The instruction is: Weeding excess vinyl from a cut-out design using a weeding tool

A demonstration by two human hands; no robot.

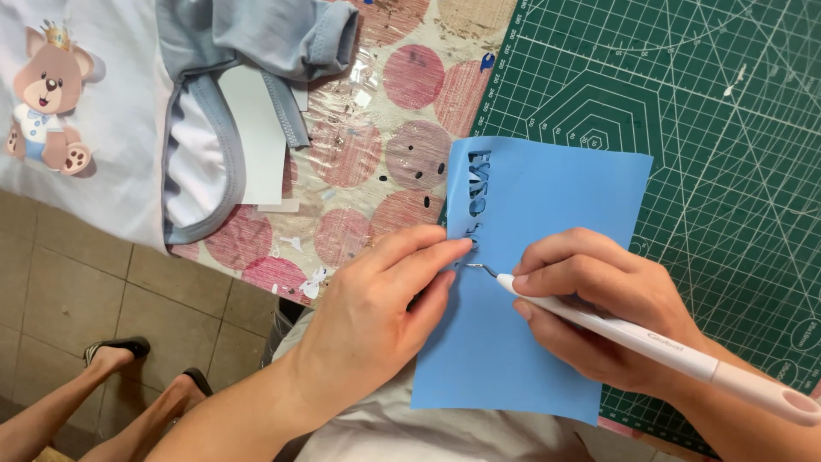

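Head view: the blue sheet [547, 282] lies half on the green cutting mat [727, 128] and half on the dotted tabletop [368, 162], its long axis running from about 12 to 6 o'clock, tilted slightly. Cut-out letters [477, 192] line its left edge, stacked toward 12 o'clock.

The right hand [599, 299] is closed in a pen grip on the white weeding tool [650, 342]. The tool's long axis runs from its pink butt at 4 o'clock to its hooked metal tip [479, 268] at 10 o'clock, so it points toward the sheet's left edge just below the lowest letter.

The left hand [385, 316] lies flat on the sheet's left margin, fingers stretched and pressing, with one fingertip [462, 245] just beside the hook. Both hands meet at that spot; the left is a little nearer the letters.

At 10 o'clock lies a pale garment [103, 128] with a teddy-bear print [47, 94].
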